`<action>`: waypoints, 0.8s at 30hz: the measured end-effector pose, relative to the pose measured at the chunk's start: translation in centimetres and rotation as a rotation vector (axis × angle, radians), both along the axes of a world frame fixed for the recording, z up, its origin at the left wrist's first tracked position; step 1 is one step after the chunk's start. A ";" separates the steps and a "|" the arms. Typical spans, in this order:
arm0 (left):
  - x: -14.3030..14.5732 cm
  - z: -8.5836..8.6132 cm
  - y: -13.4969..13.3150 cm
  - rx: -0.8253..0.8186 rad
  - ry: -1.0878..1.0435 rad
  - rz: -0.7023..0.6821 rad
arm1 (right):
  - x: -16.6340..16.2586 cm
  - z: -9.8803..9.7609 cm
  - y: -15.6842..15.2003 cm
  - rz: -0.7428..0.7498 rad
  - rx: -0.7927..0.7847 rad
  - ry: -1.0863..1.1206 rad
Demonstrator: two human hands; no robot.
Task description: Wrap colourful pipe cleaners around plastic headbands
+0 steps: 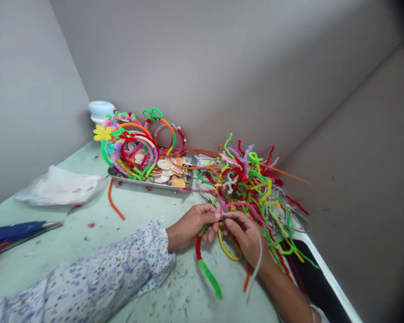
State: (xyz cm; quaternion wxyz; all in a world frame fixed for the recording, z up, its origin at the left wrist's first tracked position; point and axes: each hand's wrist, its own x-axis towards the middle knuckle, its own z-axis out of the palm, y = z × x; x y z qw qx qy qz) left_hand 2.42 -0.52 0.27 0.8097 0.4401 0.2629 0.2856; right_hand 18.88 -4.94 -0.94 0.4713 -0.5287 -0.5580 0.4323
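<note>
My left hand (191,225) and my right hand (244,235) meet over the pale green table (144,220), both pinched on a thin grey headband (257,260) with a pink pipe cleaner (237,205) at its top. The band curves down past my right wrist. A red and green pipe cleaner (207,271) and a yellow loop (227,251) lie under my hands. Just behind them sprawls a tangled heap of coloured pipe cleaners (249,179) and bare headbands.
A metal tray (148,181) at the back holds finished wrapped headbands (134,139) and shell-like pieces. A white plastic bag (62,186) and a blue glue gun (15,233) lie at left. An orange pipe cleaner (114,202) lies loose. Grey walls close the corner.
</note>
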 end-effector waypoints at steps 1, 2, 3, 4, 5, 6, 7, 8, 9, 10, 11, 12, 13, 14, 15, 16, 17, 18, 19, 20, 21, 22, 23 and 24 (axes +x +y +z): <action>0.0 0.0 0.0 0.007 0.005 0.016 | 0.0 0.1 -0.1 0.008 0.011 -0.002; 0.1 0.0 0.0 0.017 0.012 0.022 | -0.1 0.2 -0.2 0.007 0.018 0.002; 0.1 -0.1 0.0 0.031 0.022 0.021 | -0.1 0.2 -0.3 -0.007 0.022 0.011; 0.2 -0.2 0.0 0.049 0.036 0.017 | -0.1 0.3 -0.4 -0.027 0.024 0.020; 0.2 -0.3 0.0 0.068 0.052 0.016 | -0.2 0.3 -0.5 -0.050 0.025 0.026; 0.3 -0.4 -0.1 0.088 0.069 0.018 | -0.2 0.2 -0.5 -0.073 0.029 0.025; 0.3 -0.4 -0.1 0.107 0.083 0.025 | -0.2 0.1 -0.6 -0.089 0.035 0.013; 0.3 -0.5 -0.2 0.125 0.092 0.036 | -0.1 0.0 -0.6 -0.103 0.043 -0.008; 0.4 -0.5 -0.3 0.143 0.097 0.048 | -0.1 -0.1 -0.6 -0.115 0.052 -0.032; 0.4 -0.5 -0.3 0.159 0.102 0.062 | -0.1 -0.3 -0.6 -0.124 0.066 -0.051; 0.4 -0.5 -0.4 0.176 0.109 0.075 | -0.1 -0.5 -0.6 -0.133 0.083 -0.064; 0.4 -0.4 -0.5 0.195 0.118 0.089 | -0.1 -0.7 -0.6 -0.140 0.101 -0.074; 0.4 -0.4 -0.5 0.216 0.128 0.104 | -0.1 -0.8 -0.6 -0.146 0.115 -0.080; 0.4 -0.4 -0.5 0.235 0.140 0.121 | -0.1 -0.9 -0.6 -0.148 0.126 -0.086; 0.4 -0.4 -0.6 0.252 0.150 0.137 | -0.1 -0.9 -0.7 -0.147 0.130 -0.091; 0.4 -0.4 -0.6 0.263 0.158 0.154 | -0.2 -0.9 -0.7 -0.144 0.130 -0.099; 0.4 -0.4 -0.6 0.269 0.165 0.169 | -0.2 -0.8 -0.7 -0.139 0.128 -0.106; 0.4 -0.4 -0.6 0.271 0.171 0.183 | -0.3 -0.7 -0.7 -0.130 0.125 -0.110; 0.5 -0.4 -0.6 0.271 0.178 0.194 | -0.3 -0.6 -0.7 -0.121 0.123 -0.115; 0.5 -0.4 -0.6 0.271 0.184 0.201 | -0.4 -0.5 -0.8 -0.116 0.125 -0.121; 0.5 -0.4 -0.6 0.273 0.189 0.206 | -0.4 -0.4 -0.8 -0.113 0.131 -0.128; 0.5 -0.4 -0.6 0.277 0.195 0.210 | -0.4 -0.4 -0.8 -0.110 0.140 -0.132; 0.5 -0.4 -0.6 0.282 0.201 0.212 | -0.3 -0.4 -0.8 -0.107 0.150 -0.133; 0.5 -0.4 -0.6 0.288 0.208 0.213 | -0.3 -0.4 -0.8 -0.103 0.158 -0.134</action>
